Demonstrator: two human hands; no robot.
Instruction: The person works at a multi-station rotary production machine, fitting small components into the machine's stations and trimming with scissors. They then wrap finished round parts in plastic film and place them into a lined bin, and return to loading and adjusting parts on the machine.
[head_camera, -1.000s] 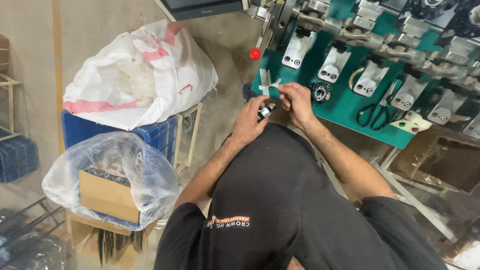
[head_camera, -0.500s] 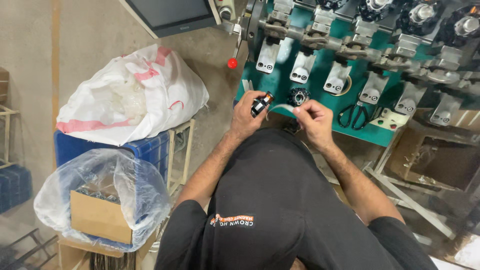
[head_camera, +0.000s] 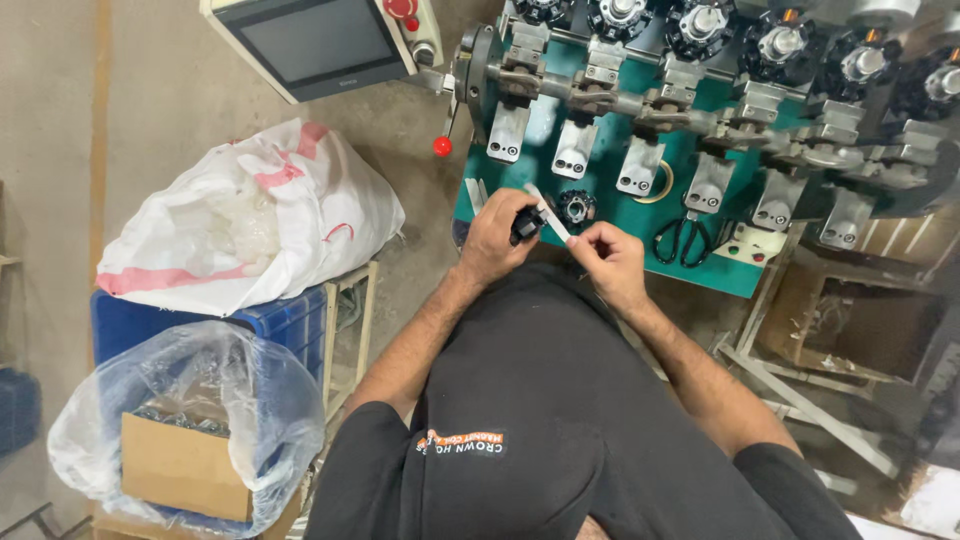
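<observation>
A white sack (head_camera: 250, 215) is seen on a blue crate (head_camera: 215, 322), and scissors (head_camera: 683, 240) are laid on the green bench (head_camera: 640, 215).

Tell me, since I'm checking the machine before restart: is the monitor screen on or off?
Off, it seems: the monitor screen is uniformly dark grey, with no picture or lit area visible.

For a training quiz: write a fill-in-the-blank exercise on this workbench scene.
1. The left hand holds a small ____ part.
2. The right hand pinches a thin ____ strip.
3. Black-handled ____ lie on the green machine table.
4. The lever knob is ____.

Missing words: black; white; scissors; red
</observation>
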